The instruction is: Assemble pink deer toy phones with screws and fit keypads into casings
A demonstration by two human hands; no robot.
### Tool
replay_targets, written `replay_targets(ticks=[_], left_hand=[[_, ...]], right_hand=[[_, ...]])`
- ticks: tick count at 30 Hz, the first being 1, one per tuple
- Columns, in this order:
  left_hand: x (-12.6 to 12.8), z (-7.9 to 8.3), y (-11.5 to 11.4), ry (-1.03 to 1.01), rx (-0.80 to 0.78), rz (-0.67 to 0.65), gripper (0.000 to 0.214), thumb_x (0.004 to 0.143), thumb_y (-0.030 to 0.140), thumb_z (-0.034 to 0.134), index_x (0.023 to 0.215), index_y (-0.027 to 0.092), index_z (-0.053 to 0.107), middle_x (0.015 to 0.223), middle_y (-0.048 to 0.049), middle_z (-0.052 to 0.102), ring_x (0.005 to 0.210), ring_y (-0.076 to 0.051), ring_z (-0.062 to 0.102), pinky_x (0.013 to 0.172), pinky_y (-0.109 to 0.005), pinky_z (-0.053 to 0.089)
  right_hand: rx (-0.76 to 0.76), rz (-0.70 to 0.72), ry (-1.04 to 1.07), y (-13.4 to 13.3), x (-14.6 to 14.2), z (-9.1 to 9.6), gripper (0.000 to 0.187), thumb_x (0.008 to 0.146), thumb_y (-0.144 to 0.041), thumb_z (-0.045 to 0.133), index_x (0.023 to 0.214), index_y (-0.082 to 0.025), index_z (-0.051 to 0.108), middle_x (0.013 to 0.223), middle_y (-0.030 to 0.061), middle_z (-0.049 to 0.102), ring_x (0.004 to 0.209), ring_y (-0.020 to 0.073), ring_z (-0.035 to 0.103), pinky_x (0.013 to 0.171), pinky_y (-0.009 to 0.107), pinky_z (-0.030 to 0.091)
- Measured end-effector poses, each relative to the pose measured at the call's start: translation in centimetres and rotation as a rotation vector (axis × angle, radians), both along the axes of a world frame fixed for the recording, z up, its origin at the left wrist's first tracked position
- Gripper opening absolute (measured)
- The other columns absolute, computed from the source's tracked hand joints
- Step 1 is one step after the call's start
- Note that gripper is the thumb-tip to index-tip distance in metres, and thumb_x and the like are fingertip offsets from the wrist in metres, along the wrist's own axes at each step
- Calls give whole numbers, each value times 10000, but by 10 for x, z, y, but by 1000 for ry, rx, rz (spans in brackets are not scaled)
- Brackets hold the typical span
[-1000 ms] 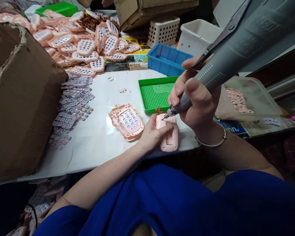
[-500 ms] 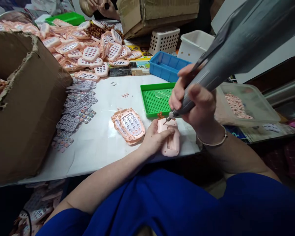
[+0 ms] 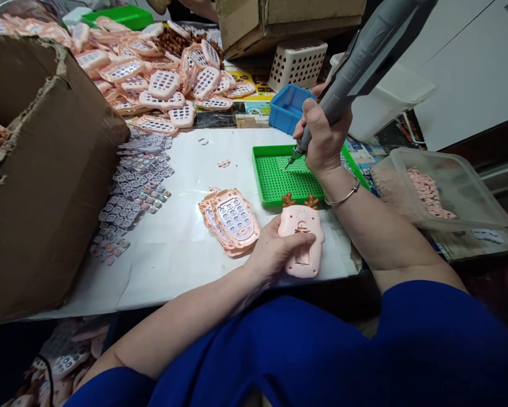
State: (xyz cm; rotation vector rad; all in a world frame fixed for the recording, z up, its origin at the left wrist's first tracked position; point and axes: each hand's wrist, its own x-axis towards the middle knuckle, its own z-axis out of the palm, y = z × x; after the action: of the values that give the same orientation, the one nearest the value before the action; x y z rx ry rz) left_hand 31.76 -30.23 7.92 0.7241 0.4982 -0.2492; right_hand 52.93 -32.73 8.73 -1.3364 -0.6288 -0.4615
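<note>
My left hand (image 3: 274,249) is closed on a pink toy phone (image 3: 311,220) with brown antlers, its back facing up and its battery slot uncovered. The thumb lies across the slot. My right hand (image 3: 328,133) grips a grey electric screwdriver (image 3: 347,79), tilted with its bit pointing down over the green perforated tray (image 3: 259,175). Small shiny screws lie in that tray. Left of the held toy, a couple of pink shell halves (image 3: 237,220) with white button pads rest overlapped on the white tabletop (image 3: 181,226).
A cardboard box (image 3: 79,164) stands at the left, with sheets of small grey key pieces (image 3: 139,175) beside it. Behind lies a heap of pink shells (image 3: 164,85). A blue bin (image 3: 281,116), an upturned white basket (image 3: 298,65) and a clear tub (image 3: 474,181) of pink parts are farther right.
The screwdriver has moved off the toy's back, away from me, and its bit is now over the green tray. My left hand still holds the toy, with both antlers now visible.
</note>
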Motion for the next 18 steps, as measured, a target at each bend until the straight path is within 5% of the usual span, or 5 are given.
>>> replay_targets(ticks=[3,9,18], left_hand=[[0,1,0,4,-4,2,416,541,158,803,916,157,624,746,-9,691,624,-135,606,709,-318,512],[0,3,-1,6,-24,-4,397,544,153,794,907,143,635,751,-22,696,608,-135,602,674,-311,505],[-1,0,-1,-21,-6,21,448,557,168,812,963,161,624,786,-12,691,647,-133,609,740,-325,514]], right_hand=[[29,-14,38,-1,5,-6,411,657,-627,733,841,-329,516,868,-63,620,432,111,400,420,336,377],[7,104,67,-1,13,-11,462,625,-671,755,844,-360,492,605,-113,534,448,128,375,444,339,347],[-39,44,130,-1,8,-8,562,547,-778,754,840,-367,507,543,-99,506,476,148,451,478,352,372]])
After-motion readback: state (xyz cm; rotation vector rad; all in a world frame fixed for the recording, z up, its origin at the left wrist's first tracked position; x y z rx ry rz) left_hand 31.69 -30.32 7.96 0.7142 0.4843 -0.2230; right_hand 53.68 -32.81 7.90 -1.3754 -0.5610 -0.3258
